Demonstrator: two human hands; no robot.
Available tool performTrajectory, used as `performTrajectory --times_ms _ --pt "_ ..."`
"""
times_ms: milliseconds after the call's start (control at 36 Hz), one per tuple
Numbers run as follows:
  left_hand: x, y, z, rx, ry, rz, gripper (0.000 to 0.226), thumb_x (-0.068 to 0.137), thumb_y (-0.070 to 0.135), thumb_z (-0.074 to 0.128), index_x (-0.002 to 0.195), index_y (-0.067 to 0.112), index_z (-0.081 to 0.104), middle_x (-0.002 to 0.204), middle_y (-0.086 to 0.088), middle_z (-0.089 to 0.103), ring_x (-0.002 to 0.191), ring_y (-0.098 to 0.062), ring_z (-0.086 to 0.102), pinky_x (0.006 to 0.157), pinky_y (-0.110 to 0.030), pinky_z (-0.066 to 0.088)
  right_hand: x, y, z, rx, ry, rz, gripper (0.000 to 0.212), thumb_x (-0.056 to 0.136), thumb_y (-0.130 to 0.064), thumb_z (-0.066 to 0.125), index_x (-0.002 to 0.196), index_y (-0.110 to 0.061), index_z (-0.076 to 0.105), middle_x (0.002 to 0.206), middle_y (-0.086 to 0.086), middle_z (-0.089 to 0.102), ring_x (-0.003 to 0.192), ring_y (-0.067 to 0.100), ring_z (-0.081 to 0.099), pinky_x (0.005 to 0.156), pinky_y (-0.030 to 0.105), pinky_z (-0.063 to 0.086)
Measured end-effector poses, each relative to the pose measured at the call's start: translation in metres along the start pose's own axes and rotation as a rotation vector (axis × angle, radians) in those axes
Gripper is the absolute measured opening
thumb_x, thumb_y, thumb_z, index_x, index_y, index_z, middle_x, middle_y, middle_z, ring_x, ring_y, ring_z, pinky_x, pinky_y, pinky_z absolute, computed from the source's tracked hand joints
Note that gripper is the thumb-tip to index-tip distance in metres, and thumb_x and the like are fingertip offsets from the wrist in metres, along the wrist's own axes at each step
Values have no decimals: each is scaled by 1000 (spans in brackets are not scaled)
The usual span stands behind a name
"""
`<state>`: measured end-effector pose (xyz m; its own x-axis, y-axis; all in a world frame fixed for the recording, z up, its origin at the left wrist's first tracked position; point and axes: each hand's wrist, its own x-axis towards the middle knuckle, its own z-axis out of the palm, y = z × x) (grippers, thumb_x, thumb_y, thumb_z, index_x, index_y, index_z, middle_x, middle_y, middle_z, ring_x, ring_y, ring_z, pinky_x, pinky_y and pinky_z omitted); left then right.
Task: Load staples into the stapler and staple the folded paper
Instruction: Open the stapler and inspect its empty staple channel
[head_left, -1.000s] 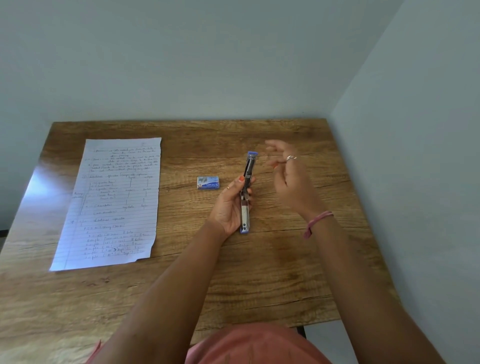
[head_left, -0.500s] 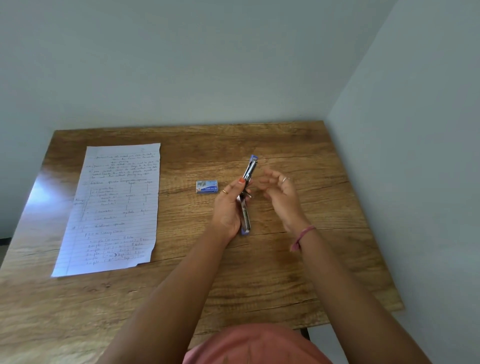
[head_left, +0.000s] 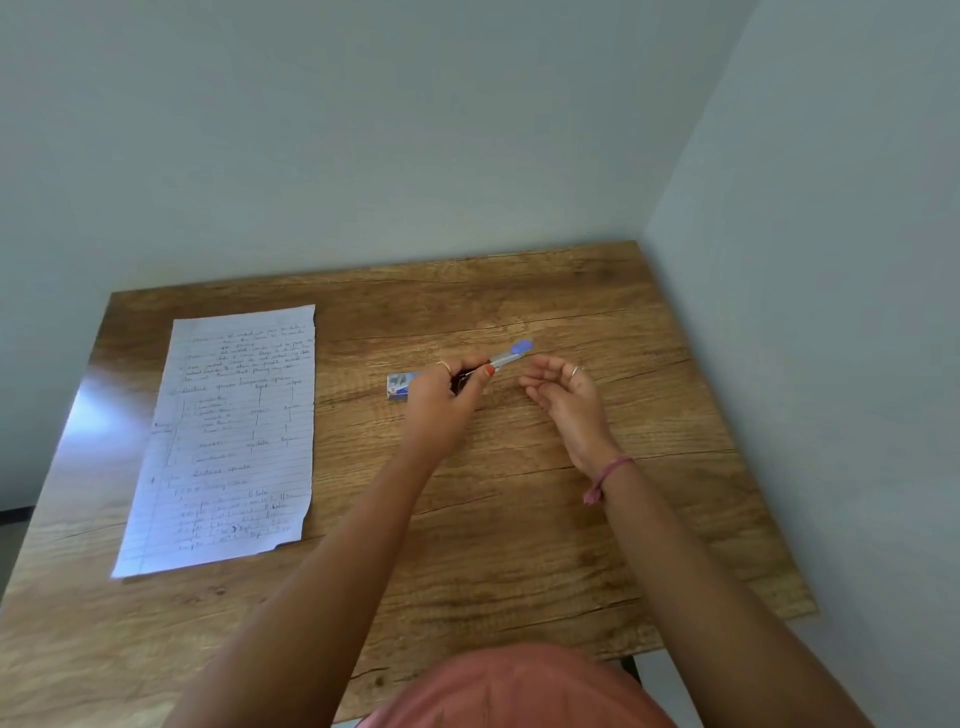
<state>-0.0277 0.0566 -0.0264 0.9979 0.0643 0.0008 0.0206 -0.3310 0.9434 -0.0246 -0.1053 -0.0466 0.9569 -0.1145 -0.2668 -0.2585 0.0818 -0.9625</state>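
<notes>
Since the earlier frame the stapler (head_left: 503, 358) tips from near upright to slanting up and right, and my right hand (head_left: 563, 392) drops back, apart from it. Left hand (head_left: 441, 402) grips the stapler's lower end, just right of the box (head_left: 398, 385). Right hand hangs loosely curled, holding nothing visible, and is nearer the stapler's blue tip. Paper (head_left: 234, 431) lies unfolded, well left of the box.

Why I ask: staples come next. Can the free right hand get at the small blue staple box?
Probably not directly: the left hand, gripping the blue-tipped metal stapler, lies between the right hand and the small blue staple box.
</notes>
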Motion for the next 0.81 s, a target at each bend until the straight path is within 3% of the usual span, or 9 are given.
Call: performTrajectory --times_ms 111,194,278,361,444,528,667,750,806 --pt "1 4 -3 111 -6 95 23 91 18 65 113 12 69 105 8 68 93 -2 62 79 -8 45 -1 -3 -1 -45 -15 2 37 94 8 42 106 -21 62 105 3 69 98 13 68 83 21 54" --pt "1 6 -8 221 -24 220 22 90 15 65 112 11 70 107 4 68 100 -11 60 87 -19 45 0 -12 -3 -192 -22 -45 38 95 4 41 106 -28 60 108 0 67 99 13 65 83 22 53" --pt "3 4 -14 326 -70 309 22 90 11 64 112 10 69 111 -4 70 106 -21 58 93 -32 45 1 -21 -6 -470 -43 -249 41 94 6 38 119 -20 57 118 -2 63 109 11 60 95 23 48" --pt "3 2 -18 359 -105 326 23 91 10 63 113 9 69 110 -6 69 107 -23 57 95 -36 46 -4 -27 -7 -618 -10 -477 53 90 8 40 137 -16 45 131 -1 55 118 5 51 97 9 38" --pt "4 1 -20 379 -109 345 23 91 9 63 113 9 69 107 -6 70 105 -24 57 92 -32 44 -7 -31 -9 -876 -100 -678 63 84 12 41 140 -17 46 141 7 48 131 19 43 110 26 31" --pt "5 -1 -22 422 -130 372 23 90 8 64 113 7 69 105 -7 71 104 -25 57 91 -29 40 -6 -28 -12 -1235 -287 -604 67 83 10 43 140 -25 50 153 2 35 143 23 24 113 47 17" --pt "11 -6 -30 508 -164 371 23 92 14 63 113 13 70 108 0 71 103 -22 59 90 -36 42 -11 -23 -9 -953 -126 -619 68 82 12 41 144 -19 41 147 2 42 137 20 36 114 46 28" --pt "15 -6 -32 563 -229 390 24 92 16 62 114 13 69 111 -2 71 105 -21 58 90 -29 38 -7 -18 -11 -1241 -276 -551 69 83 9 43 142 -27 44 153 -1 34 144 21 21 116 50 13" --pt "17 -7 -32 583 -271 403 24 92 16 63 114 12 69 113 -4 71 107 -22 59 93 -28 38 -7 -16 -11 -1261 -319 -496 69 84 8 43 142 -30 44 155 -3 31 145 20 17 115 48 8"
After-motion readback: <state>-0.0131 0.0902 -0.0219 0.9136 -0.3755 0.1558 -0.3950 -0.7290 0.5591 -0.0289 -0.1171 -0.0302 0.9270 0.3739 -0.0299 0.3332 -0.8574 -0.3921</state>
